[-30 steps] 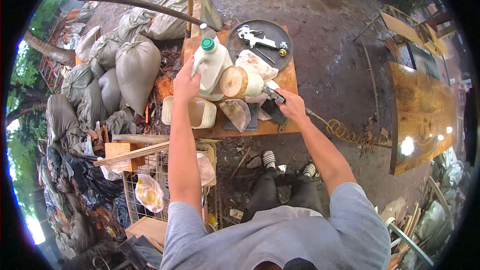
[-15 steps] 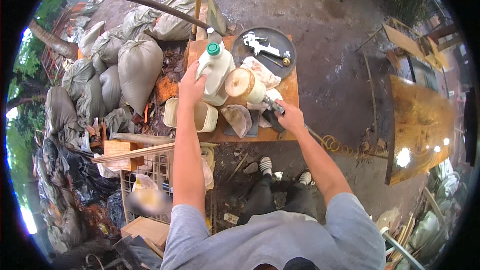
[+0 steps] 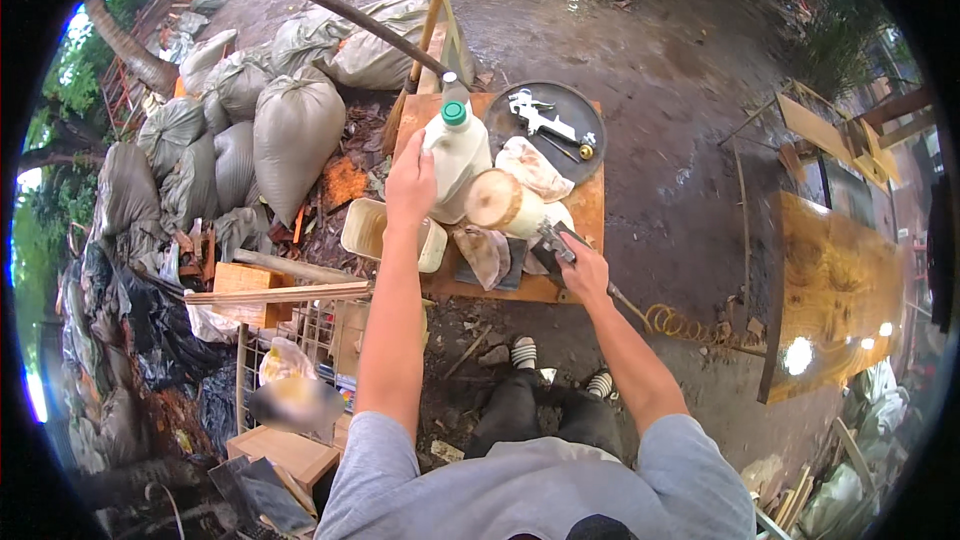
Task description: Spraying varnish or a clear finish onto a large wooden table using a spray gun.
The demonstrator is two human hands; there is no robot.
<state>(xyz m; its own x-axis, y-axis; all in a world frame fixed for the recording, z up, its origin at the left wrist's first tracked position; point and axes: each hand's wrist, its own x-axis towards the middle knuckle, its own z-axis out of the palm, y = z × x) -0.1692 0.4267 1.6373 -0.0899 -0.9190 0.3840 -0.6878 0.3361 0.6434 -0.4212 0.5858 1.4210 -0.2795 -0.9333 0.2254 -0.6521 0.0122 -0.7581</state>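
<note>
Standing on the small wooden table is a whitish plastic jug with a green cap. My left hand is closed at the jug's left side, by its handle; some fingers are hidden. My right hand grips a spray gun with a large cream-coloured cup, tilted so its round stained end faces left. An air hose runs from below this hand toward a yellow coil. Beside the jug and cup lie stained rags. A second, silver spray gun rests on a round black tray.
A cream rectangular tub sits at the table's left edge. Filled sacks are piled at left, near a wire rack and wood pieces. A long stick slants over the table's far-left corner. At right stands a glossy wooden slab.
The whole view has shifted, with the table lower and further right. My right hand has turned the spray gun slightly and drawn nearer the rags. My left hand stays at the jug.
</note>
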